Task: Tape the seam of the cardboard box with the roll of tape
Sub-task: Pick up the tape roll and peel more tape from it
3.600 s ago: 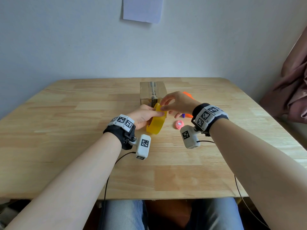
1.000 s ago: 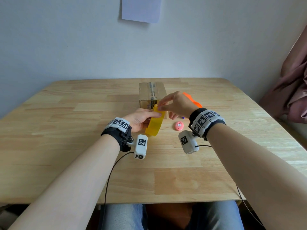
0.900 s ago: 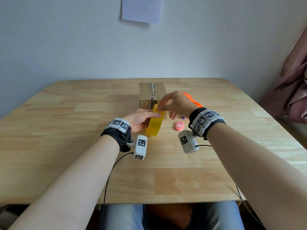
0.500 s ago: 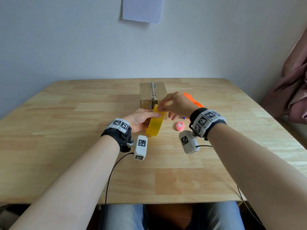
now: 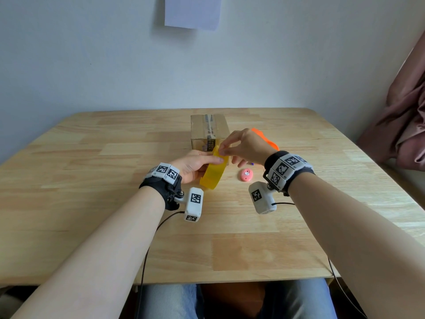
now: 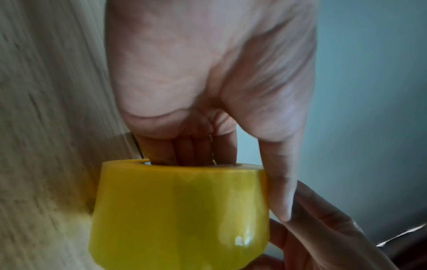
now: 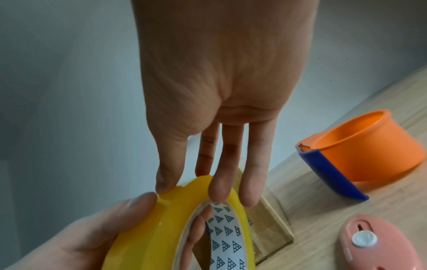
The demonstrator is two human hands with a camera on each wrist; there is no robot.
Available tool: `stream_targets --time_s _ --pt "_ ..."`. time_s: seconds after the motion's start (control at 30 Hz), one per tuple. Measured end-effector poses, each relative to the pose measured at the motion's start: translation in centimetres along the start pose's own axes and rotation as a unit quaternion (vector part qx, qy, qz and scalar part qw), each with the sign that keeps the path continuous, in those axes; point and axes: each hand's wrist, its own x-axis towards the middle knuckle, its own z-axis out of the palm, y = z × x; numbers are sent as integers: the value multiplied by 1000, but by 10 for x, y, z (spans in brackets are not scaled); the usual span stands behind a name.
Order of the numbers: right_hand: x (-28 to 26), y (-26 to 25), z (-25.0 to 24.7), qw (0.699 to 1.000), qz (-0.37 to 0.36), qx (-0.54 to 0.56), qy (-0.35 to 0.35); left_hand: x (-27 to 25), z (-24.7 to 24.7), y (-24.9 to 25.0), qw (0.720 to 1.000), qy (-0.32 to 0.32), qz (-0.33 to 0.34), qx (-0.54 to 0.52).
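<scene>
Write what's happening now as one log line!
left hand grips tape roll | right hand picks at roll's edge | box seam not yet taped

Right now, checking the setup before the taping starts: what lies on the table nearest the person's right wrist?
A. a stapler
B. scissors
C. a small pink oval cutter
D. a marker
C: the small pink oval cutter lies beside the right hand, near the roll of tape.

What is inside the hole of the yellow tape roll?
The left hand's fingers poke through the hole of the yellow tape roll, beside its white triangle-printed lining. The fingertips are hidden behind the roll.
</scene>
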Motion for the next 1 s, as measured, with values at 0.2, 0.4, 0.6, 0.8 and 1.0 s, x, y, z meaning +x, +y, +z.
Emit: stream_targets --time_s 0.2,0.4,0.6,0.8,1.0 --pt "0 2 -5 999 -13 -32 26 1 0 3 999 -22 -2 42" --pt "6 3 -4 985 -94 -138 43 5 -1 1 999 -13 -4 45" --pt "12 1 2 967 -132 -217 26 4 0 -1 999 2 23 41" --pt "12 -3 5 969 -97 -225 -2 1 -1 1 997 33 49 40" --pt "5 -13 -2 980 -51 -194 -17 0 -3 3 997 40 50 37"
